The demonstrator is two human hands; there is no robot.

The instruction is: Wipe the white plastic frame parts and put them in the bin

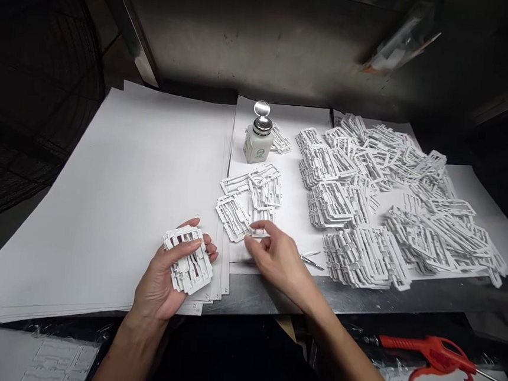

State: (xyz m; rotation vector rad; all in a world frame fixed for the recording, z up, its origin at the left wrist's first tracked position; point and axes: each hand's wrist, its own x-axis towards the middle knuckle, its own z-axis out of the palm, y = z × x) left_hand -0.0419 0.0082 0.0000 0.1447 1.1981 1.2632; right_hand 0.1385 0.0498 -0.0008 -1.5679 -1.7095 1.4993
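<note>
My left hand [161, 277] is closed around a small stack of white plastic frames [193, 265], thumb across the top one. These are thin rectangular pieces with slots and bars inside. To its right, my right hand [281, 258] curls with thumb and index finger pinched at the near edge of a loose pile. A white strip of a frame shows between those fingertips. More white plastic frames [232, 217] lie overlapped beside the fingers. Part of a slim metal tool, like tweezers [313, 261], shows just past my right wrist.
A pump bottle [259, 140] with its lid raised stands behind the loose frames. Stacked and heaped frames [359, 256] cover the right side. White paper sheets [149, 163] line the metal bench. A red air blow gun [435, 354] lies lower right; a fan guard [36, 88] is at left.
</note>
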